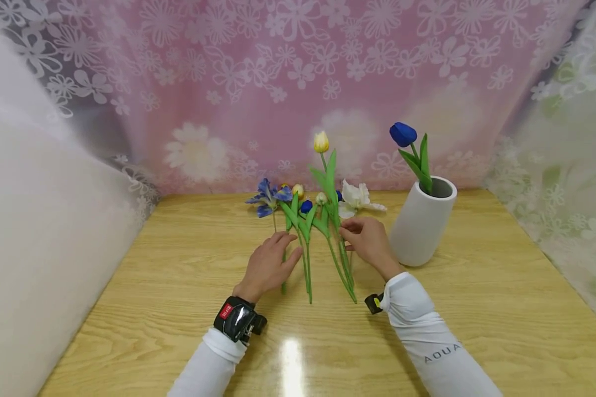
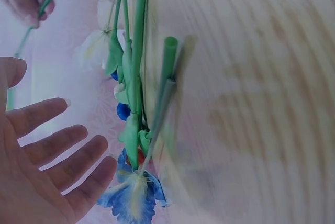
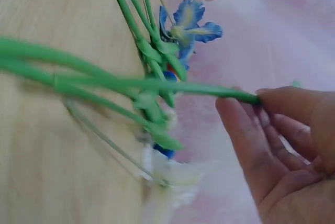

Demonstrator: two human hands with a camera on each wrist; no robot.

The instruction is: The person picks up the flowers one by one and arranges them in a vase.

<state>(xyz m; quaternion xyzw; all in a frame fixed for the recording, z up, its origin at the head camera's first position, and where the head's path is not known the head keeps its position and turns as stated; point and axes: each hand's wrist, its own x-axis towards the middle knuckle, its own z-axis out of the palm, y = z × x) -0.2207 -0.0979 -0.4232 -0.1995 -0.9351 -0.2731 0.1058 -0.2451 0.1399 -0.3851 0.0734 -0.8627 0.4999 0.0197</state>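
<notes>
My right hand (image 1: 370,241) pinches the green stem of a yellow tulip (image 1: 321,143) between thumb and fingers. The tulip's head rises above the other flowers, and its stem (image 3: 193,87) slants across the right wrist view. My left hand (image 1: 269,261) hovers palm down over the stems at the left, its fingers spread and holding nothing. Around the hands lie a blue iris (image 1: 265,198), a white ruffled flower (image 1: 356,197), a blue tulip (image 1: 306,207), a pale tulip (image 1: 320,198) and another yellow tulip (image 1: 298,191), stems toward me.
A white vase (image 1: 419,231) stands right of my right hand, with a leafy blue tulip (image 1: 403,135) upright in it. The wooden table (image 1: 169,309) runs back to a pink floral curtain (image 1: 258,110). A pale cloth wall (image 1: 40,220) borders the left side.
</notes>
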